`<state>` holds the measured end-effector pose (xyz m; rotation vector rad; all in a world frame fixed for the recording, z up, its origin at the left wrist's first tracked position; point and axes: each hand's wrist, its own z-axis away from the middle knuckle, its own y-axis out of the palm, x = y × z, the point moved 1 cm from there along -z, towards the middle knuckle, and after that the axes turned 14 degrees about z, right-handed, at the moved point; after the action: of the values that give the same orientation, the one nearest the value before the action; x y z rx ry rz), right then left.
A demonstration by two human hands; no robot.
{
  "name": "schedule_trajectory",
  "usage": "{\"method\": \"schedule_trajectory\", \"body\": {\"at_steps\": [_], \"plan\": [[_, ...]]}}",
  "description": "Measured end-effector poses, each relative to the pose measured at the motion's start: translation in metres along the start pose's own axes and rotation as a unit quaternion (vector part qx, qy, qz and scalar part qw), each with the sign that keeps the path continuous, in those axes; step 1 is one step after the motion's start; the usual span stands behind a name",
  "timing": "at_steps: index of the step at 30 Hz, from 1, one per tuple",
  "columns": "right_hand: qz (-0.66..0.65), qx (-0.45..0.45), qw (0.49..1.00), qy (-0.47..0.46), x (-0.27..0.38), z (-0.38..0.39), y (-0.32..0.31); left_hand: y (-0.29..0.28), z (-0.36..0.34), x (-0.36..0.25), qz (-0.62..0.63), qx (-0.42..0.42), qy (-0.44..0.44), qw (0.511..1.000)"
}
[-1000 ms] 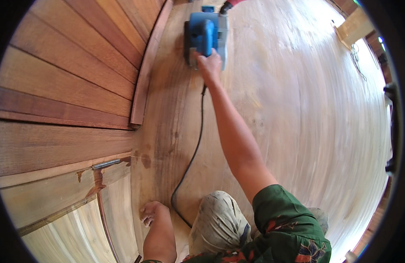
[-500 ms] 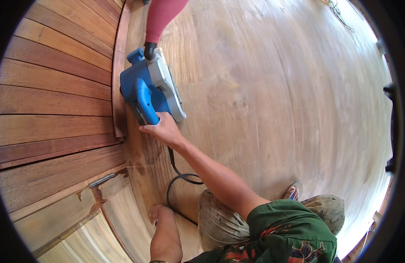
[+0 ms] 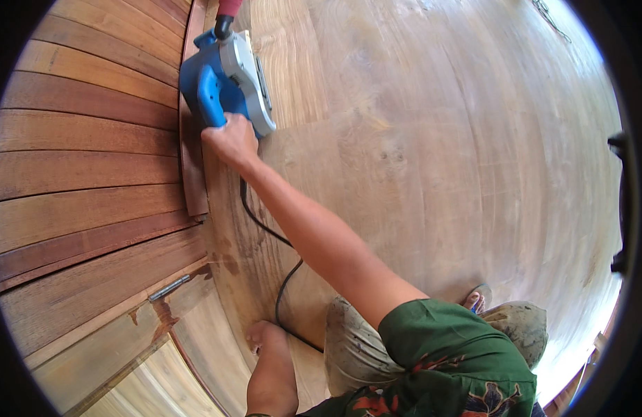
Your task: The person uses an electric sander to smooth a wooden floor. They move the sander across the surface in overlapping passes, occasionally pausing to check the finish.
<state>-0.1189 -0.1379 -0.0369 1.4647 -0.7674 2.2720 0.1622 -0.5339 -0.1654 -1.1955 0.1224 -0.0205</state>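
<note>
My right hand (image 3: 232,142) is wrapped round the rear handle of a blue and grey belt sander (image 3: 227,83). The sander rests on the wooden floor (image 3: 432,174), close along the foot of the plank wall. From its black elbow a red dust bag (image 3: 228,7) runs out past the top edge of the picture. A black cord (image 3: 257,221) trails from the sander under my right forearm toward my knee. Low in the picture, my left hand (image 3: 264,336) props on the floor beside the cord. Its fingers show only in part, apparently apart, with nothing visible in them.
Reddish planks (image 3: 92,163) form the wall at the left, with a wooden trim strip (image 3: 194,170) along its foot. A panelled door (image 3: 119,344) with a metal hinge (image 3: 169,287) is at the lower left. Another thin cord (image 3: 552,21) lies at the far right.
My right hand has pushed the sander away from me and slightly left along the wall. The cord has straightened, and less of the dust bag shows. My left hand stays on the floor.
</note>
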Motion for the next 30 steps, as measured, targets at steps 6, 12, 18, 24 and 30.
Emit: {"method": "schedule_trajectory", "body": {"at_steps": [6,12,18,24,30], "plan": [[0.030,-0.029,0.999,-0.025,0.024,-0.112,-0.034,-0.005,0.075,-0.040,0.007,0.044,-0.051,0.998],[0.046,-0.066,0.995,-0.058,0.038,-0.209,-0.077,0.022,0.108,-0.080,0.052,-0.020,-0.017,0.998],[0.011,-0.069,0.993,-0.095,0.014,-0.146,-0.059,0.017,0.043,-0.043,0.107,-0.013,-0.152,0.982],[-0.029,-0.026,0.997,-0.062,0.025,-0.089,-0.098,-0.026,0.091,-0.037,0.013,0.001,0.012,1.000],[-0.022,-0.021,0.999,-0.031,0.044,-0.048,-0.182,-0.055,0.188,-0.069,-0.066,-0.008,0.107,0.992]]}}
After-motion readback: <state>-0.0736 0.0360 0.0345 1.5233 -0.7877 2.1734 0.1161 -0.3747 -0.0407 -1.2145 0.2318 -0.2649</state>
